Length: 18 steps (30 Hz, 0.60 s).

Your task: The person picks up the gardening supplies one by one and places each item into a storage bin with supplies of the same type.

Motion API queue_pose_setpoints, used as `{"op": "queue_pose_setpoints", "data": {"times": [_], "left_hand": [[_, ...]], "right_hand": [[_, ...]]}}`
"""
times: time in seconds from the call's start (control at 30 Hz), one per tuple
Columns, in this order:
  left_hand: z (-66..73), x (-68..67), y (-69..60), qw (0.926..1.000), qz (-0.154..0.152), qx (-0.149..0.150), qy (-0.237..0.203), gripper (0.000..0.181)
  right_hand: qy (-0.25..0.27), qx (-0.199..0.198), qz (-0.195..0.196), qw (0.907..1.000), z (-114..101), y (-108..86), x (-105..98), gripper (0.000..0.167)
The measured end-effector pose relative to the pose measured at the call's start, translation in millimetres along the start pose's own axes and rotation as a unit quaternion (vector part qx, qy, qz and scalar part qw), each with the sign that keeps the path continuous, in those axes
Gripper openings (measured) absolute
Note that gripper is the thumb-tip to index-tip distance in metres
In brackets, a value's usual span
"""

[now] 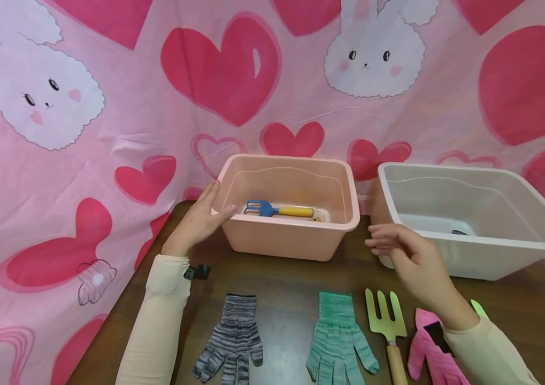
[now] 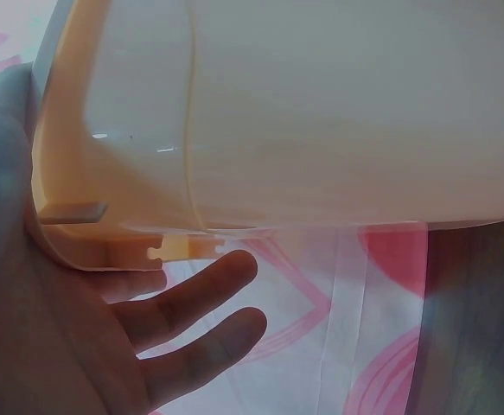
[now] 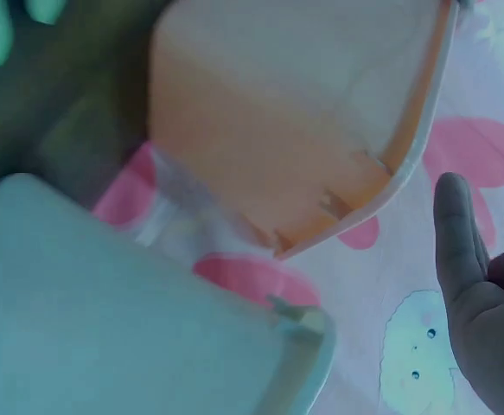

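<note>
My left hand (image 1: 197,222) rests against the left front corner of a pink plastic tub (image 1: 282,238), thumb at the front rim and fingers along the left side. In the left wrist view those fingers (image 2: 204,346) stretch out fairly straight beside the tub's underside. Inside the tub lies a small hand fork (image 1: 284,209) with blue tines and a yellow handle; part of another yellow item shows near it. My right hand (image 1: 414,262) hovers in front of the white tub (image 1: 469,256), loosely bent and holding nothing. It is apart from both tubs.
On the brown table (image 1: 277,289) lie a grey striped glove (image 1: 236,337), a green glove (image 1: 337,337), a yellow-green garden fork (image 1: 388,321) with a wooden handle and a pink glove (image 1: 438,369), partly behind my right arm. A dark item (image 1: 458,232) lies in the white tub.
</note>
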<state>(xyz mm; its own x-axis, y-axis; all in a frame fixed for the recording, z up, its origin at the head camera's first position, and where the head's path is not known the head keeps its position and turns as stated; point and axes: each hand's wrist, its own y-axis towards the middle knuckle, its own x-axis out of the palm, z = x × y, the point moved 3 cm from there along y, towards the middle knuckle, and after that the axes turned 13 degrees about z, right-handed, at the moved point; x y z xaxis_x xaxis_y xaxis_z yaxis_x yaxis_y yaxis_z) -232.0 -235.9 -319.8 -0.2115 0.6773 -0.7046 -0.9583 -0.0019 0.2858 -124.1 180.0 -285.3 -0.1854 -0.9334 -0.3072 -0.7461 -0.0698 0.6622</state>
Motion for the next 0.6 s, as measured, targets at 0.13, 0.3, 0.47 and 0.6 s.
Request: {"op": "queue_pose_setpoints", "data": {"times": [0.13,0.3,0.47,0.6], "left_hand": [[-1.0,0.5,-0.6,1.0,-0.001,-0.003,0.0,0.096],[-1.0,1.5,-0.6,1.0,-0.003,0.0,-0.002,0.098],[-0.9,1.7,-1.3,1.0,-0.003,0.001,-0.002,0.098],[-0.8,1.5,-2.1,1.0,-0.003,-0.003,-0.004,0.099]], "right_hand": [[-0.032,-0.015,-0.001,0.9994,2.2,-32.7,-10.5,0.051],[-0.09,0.029,0.015,0.9954,6.5,-70.4,-20.1,0.064],[-0.14,0.079,0.008,0.987,13.3,-96.4,-24.9,0.057],[-0.218,0.134,-0.021,0.9664,20.1,-116.9,-28.9,0.038]]}}
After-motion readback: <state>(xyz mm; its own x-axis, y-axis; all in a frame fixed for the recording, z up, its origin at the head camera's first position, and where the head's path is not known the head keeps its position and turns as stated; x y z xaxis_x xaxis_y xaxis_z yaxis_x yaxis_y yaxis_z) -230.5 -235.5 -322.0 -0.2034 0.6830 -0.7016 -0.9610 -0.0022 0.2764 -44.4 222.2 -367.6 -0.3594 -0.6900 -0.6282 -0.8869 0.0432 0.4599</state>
